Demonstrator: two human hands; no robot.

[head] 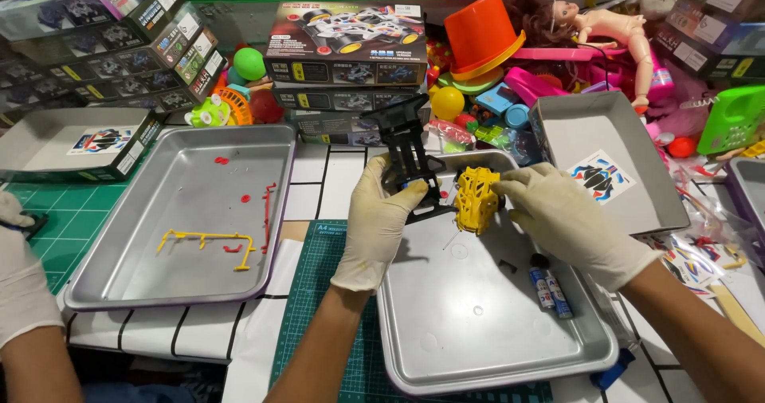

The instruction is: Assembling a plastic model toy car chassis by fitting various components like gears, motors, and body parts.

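At far left, a co-worker's gloved hand (20, 279) is cut off by the frame edge. The white-gloved left hand (381, 220) closes its grip on a black plastic toy-car chassis (408, 152), its long axis running up and away from the grip, far end tilted away. Just right of that grip, the gloved right hand (562, 216) pinches a yellow plastic car body shell (476, 198); its fine detail is hard to make out. Both hover over a silver metal tray (478, 323) on the desk.

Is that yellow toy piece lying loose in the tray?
No, the right hand holds the yellow piece above the tray.
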